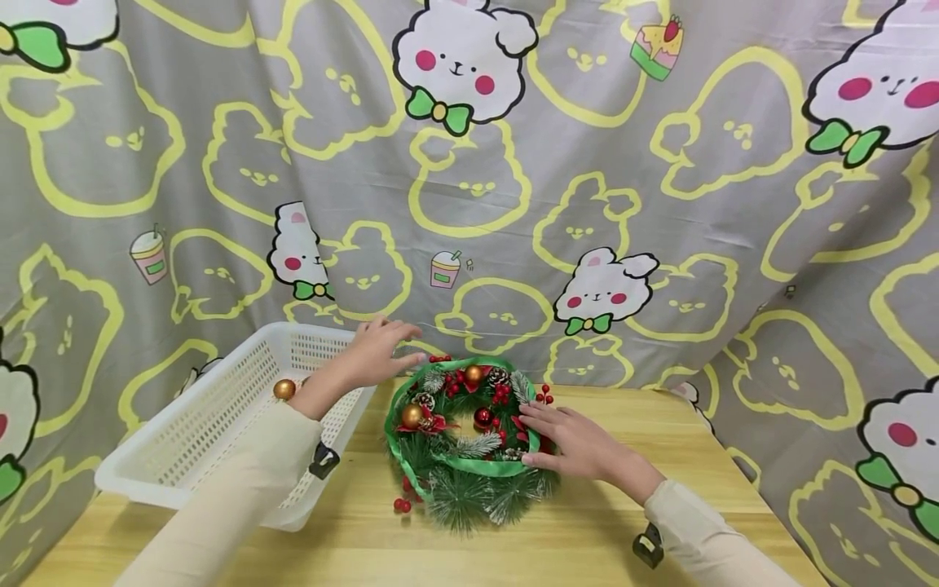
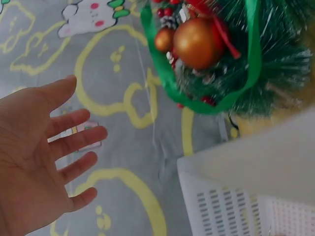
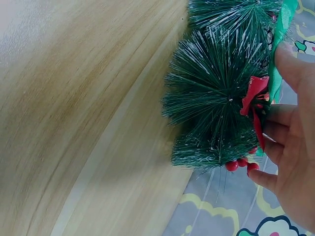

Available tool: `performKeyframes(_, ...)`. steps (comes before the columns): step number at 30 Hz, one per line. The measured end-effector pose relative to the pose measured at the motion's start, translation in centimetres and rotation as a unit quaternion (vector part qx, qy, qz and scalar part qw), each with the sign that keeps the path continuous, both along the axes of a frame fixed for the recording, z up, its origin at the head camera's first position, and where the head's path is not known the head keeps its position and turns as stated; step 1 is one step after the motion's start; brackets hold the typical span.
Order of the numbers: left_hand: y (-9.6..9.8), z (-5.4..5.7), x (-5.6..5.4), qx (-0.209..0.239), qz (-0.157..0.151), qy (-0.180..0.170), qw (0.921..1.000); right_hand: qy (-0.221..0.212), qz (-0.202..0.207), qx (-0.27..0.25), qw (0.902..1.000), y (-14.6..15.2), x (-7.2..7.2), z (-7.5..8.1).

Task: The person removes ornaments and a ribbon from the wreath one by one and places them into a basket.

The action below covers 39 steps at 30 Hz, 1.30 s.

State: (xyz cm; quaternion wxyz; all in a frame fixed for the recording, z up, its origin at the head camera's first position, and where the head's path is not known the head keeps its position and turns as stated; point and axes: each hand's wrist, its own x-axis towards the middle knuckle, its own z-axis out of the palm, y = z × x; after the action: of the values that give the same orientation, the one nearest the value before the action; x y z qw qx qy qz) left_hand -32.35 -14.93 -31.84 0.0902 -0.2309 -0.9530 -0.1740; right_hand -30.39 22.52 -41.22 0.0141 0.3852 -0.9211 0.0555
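Note:
A green Christmas wreath [image 1: 460,494] lies on the table, dressed with gold and red balls, pine cones, red berries and red bows. A green ribbon [image 1: 480,466] runs loosely over it in a loop. My right hand [image 1: 583,444] rests on the wreath's right side, its fingers stretched over the greenery; the thumb [image 3: 290,61] touches the ribbon. My left hand [image 1: 377,352], holding nothing, hovers between the basket and the wreath, fingers loosely spread. In the left wrist view its palm [image 2: 27,162] faces the camera, apart from the ribbon and wreath.
At left stands a white plastic basket [image 1: 209,371] with slotted sides, a gold ball [image 1: 284,390] inside. Red berries [image 1: 402,505] stick out at the wreath's front left. A grey patterned curtain [image 1: 484,187] hangs behind the wooden table [image 1: 411,558].

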Motion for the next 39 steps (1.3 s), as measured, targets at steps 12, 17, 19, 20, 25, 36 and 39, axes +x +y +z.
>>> performKeyframes(12, 1.5, -1.4, 0.5, -0.054, -0.033, -0.097, 0.9933, -0.001, 0.003, 0.0, 1.0, -0.2, -0.1, 0.1)
performKeyframes(17, 1.8, -1.9, 0.7, -0.078, -0.058, -0.123, 0.9876, -0.002, 0.002, 0.001, 1.0, -0.1, -0.2, 0.0)
performKeyframes(19, 1.9, -2.0, 0.8, -0.093, -0.066, -0.132, 0.9846, -0.004, 0.001, 0.0, 1.0, -0.1, -0.2, -0.1)
performKeyframes(20, 2.0, -2.0, 0.8, -0.101, -0.071, -0.137, 0.9829, -0.005, 0.001, 0.0, 1.0, -0.1, -0.2, -0.1)
performKeyframes(25, 2.3, -1.9, 1.1, -0.139, -0.092, -0.151, 0.9744, -0.006, 0.002, -0.003, 1.0, -0.1, -0.1, 0.0)
performKeyframes(36, 2.7, -2.2, 1.2, -0.192, -0.106, -0.189, 0.9571, -0.004, 0.0, -0.002, 1.0, -0.1, -0.1, 0.1)
performKeyframes(39, 2.7, -2.2, 1.2, -0.193, -0.106, -0.196, 0.9555, -0.005, 0.0, -0.003, 1.0, -0.1, -0.1, 0.1)
